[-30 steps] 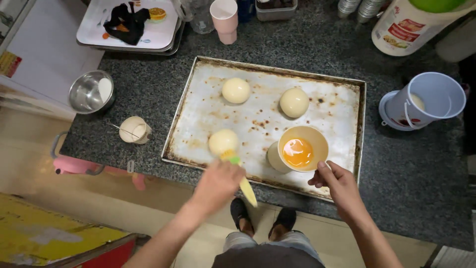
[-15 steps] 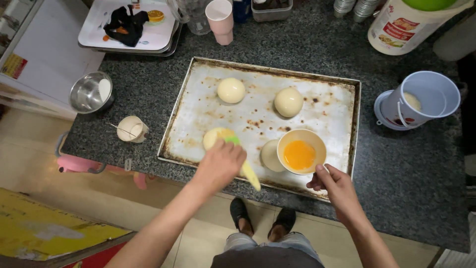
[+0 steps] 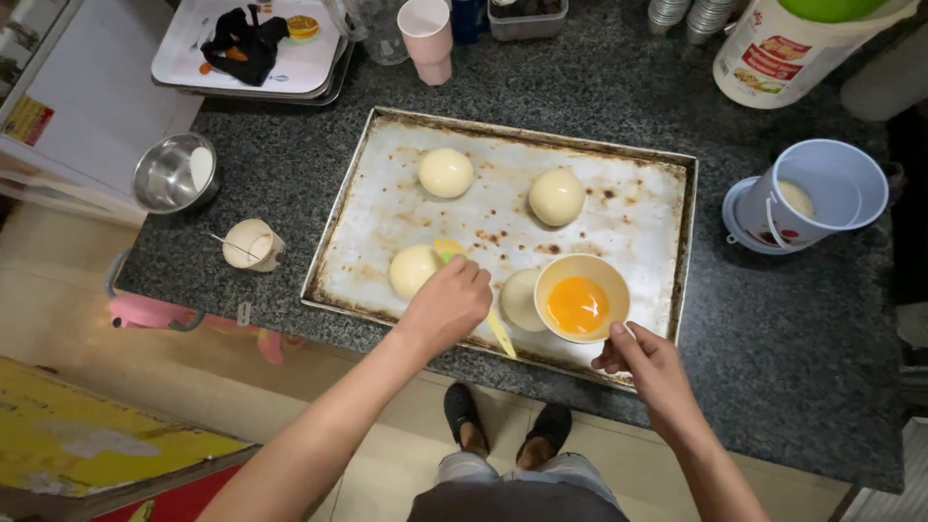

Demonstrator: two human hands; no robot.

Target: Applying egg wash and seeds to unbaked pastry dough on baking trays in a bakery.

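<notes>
A worn metal baking tray lies on the dark stone counter with several pale dough balls on it. My left hand grips a yellow-handled pastry brush, its green tip touching the near-left dough ball. My right hand holds the rim of a small cream bowl of beaten egg at the tray's near edge. Another dough ball sits half hidden behind that bowl. Two more dough balls rest farther back.
A small steel bowl and a cup with a spoon stand left of the tray. A white tray with dark items and a pink cup are at the back. A pale blue bucket and a large tub stand right.
My left hand has moved the brush tip about on the near-left dough ball, shifting slightly right. My right hand stays on the egg bowl.
</notes>
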